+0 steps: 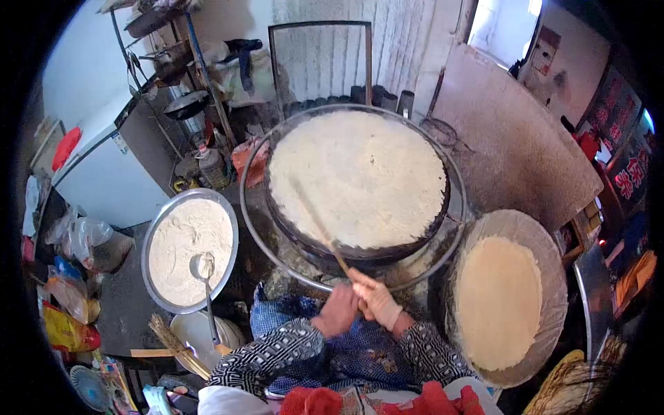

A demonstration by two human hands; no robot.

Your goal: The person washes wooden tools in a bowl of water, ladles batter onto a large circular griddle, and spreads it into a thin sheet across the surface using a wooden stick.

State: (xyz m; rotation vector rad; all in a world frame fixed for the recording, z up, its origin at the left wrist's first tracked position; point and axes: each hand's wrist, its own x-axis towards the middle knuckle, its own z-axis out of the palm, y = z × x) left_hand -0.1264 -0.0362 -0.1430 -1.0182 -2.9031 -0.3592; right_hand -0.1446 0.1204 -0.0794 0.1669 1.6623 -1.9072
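Note:
A long wooden spreader (322, 229) reaches from my hands over the pale batter layer (360, 173) on a large round griddle; its far end is blurred. My right hand (377, 301), which seems to wear a thin glove, is closed around its handle. My left hand (337, 311) is closed too, pressed against the right one at the handle's lower end, where the fingers partly hide the grip. The dark griddle side (311, 252) shows below the batter, and a metal ring (259, 238) surrounds it.
On the left stands a metal basin (147, 259) of thick batter, with a ladle (209, 304) in it. A white bucket (232, 332) is below. At right, a plastic-lined round container (553, 297) holds thin round pancakes (499, 297). A white freezer (104, 176) stands behind left.

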